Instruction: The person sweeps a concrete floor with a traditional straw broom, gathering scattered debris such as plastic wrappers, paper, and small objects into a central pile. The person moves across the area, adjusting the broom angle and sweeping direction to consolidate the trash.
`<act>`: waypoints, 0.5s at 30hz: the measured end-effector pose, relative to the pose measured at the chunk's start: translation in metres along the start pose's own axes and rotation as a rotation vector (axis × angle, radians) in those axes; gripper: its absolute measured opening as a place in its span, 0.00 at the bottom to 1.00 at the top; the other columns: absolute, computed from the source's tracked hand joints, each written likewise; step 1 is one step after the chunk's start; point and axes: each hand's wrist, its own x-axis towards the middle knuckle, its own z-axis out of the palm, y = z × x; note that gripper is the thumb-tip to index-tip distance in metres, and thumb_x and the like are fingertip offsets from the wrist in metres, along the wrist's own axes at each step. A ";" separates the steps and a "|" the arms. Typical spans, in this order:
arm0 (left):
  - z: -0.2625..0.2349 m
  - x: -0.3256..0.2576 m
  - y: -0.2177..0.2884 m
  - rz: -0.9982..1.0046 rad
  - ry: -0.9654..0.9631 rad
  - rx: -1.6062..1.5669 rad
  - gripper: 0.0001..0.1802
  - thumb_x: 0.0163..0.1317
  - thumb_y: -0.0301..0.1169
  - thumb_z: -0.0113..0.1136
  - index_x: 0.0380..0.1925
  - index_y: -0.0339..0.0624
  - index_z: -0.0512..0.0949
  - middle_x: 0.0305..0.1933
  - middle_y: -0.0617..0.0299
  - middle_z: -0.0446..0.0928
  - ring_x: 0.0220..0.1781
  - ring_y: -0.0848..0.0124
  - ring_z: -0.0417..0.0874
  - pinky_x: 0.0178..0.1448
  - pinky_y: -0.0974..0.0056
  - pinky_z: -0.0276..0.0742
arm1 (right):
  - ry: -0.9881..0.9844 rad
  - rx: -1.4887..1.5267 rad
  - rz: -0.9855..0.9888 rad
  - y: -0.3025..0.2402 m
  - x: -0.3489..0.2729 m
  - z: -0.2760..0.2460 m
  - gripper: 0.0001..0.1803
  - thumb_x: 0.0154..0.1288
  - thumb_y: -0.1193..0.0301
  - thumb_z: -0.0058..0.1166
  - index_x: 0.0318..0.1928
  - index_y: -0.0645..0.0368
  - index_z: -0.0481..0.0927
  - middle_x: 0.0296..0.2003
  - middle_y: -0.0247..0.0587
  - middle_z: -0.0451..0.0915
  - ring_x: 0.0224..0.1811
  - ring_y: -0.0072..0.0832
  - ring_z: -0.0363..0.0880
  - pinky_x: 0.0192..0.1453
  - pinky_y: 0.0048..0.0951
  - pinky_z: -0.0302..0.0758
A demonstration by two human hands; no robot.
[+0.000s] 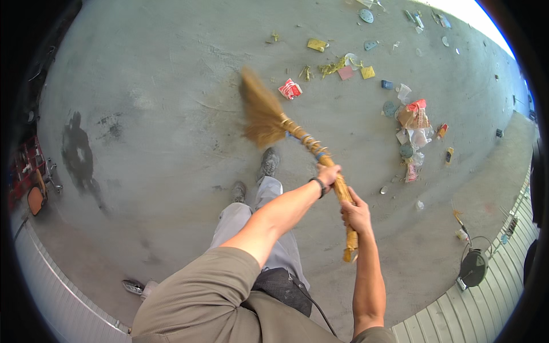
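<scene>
Both my hands are wrapped round the handle of a straw broom (307,140). My left hand (329,175), below a dark wristband, grips the middle of the handle. Nearer its butt end, my right hand (357,213) is closed on it too. The broom slants up to the left, and its fan of bristles (263,108) is blurred by motion low over the grey floor (171,188). A crumpled red and white wrapper (290,89) lies just right of the bristles.
Litter is strewn at the upper right: a brown paper bag (413,117), a yellow sponge (317,44), a pink square (345,72) and a small blue box (387,84). A dark round device with a cord (474,267) stands by the corrugated wall (452,317). At far left is a red rack (26,168).
</scene>
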 end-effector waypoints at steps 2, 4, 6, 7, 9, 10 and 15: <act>0.069 -0.001 -0.002 0.015 -0.155 -0.041 0.35 0.53 0.23 0.63 0.54 0.46 0.50 0.40 0.50 0.71 0.29 0.59 0.82 0.31 0.54 0.83 | 0.096 -0.032 -0.089 -0.023 -0.004 -0.040 0.34 0.63 0.74 0.57 0.71 0.56 0.67 0.23 0.27 0.73 0.20 0.15 0.68 0.23 0.20 0.69; 0.113 -0.008 0.011 -0.018 -0.195 -0.010 0.35 0.54 0.22 0.62 0.55 0.48 0.50 0.39 0.51 0.71 0.28 0.60 0.81 0.29 0.54 0.83 | 0.143 -0.032 -0.134 -0.044 -0.009 -0.059 0.35 0.63 0.75 0.56 0.71 0.58 0.66 0.23 0.27 0.73 0.20 0.15 0.68 0.23 0.20 0.68; 0.130 -0.021 0.028 0.004 -0.244 0.023 0.35 0.55 0.22 0.61 0.56 0.50 0.50 0.39 0.51 0.71 0.28 0.61 0.81 0.29 0.54 0.83 | 0.170 -0.015 -0.138 -0.063 -0.018 -0.062 0.35 0.62 0.76 0.57 0.71 0.59 0.66 0.24 0.26 0.73 0.20 0.14 0.68 0.23 0.20 0.68; 0.134 -0.030 0.037 0.001 -0.277 0.031 0.34 0.56 0.22 0.61 0.56 0.50 0.51 0.40 0.52 0.71 0.28 0.62 0.81 0.28 0.55 0.83 | 0.150 -0.029 -0.170 -0.070 -0.024 -0.060 0.36 0.61 0.76 0.57 0.71 0.60 0.65 0.24 0.26 0.73 0.20 0.14 0.68 0.23 0.20 0.69; 0.125 -0.051 0.056 0.094 -0.359 0.004 0.33 0.57 0.22 0.61 0.57 0.50 0.52 0.40 0.54 0.70 0.28 0.63 0.81 0.29 0.55 0.83 | 0.140 -0.076 -0.218 -0.082 -0.041 -0.050 0.38 0.60 0.76 0.59 0.72 0.61 0.64 0.26 0.26 0.74 0.21 0.14 0.69 0.24 0.20 0.70; 0.119 -0.065 0.064 0.105 -0.401 0.004 0.33 0.57 0.22 0.61 0.57 0.51 0.53 0.40 0.55 0.70 0.28 0.63 0.81 0.29 0.55 0.83 | 0.133 -0.099 -0.239 -0.087 -0.053 -0.045 0.39 0.59 0.76 0.59 0.72 0.62 0.64 0.27 0.26 0.75 0.22 0.14 0.69 0.25 0.20 0.70; 0.035 -0.131 0.122 0.317 -0.250 -0.043 0.33 0.60 0.26 0.63 0.59 0.49 0.53 0.41 0.58 0.69 0.33 0.66 0.80 0.35 0.59 0.83 | -0.206 0.028 -0.135 -0.125 -0.089 -0.001 0.43 0.57 0.76 0.64 0.73 0.57 0.62 0.28 0.29 0.75 0.23 0.17 0.71 0.27 0.23 0.72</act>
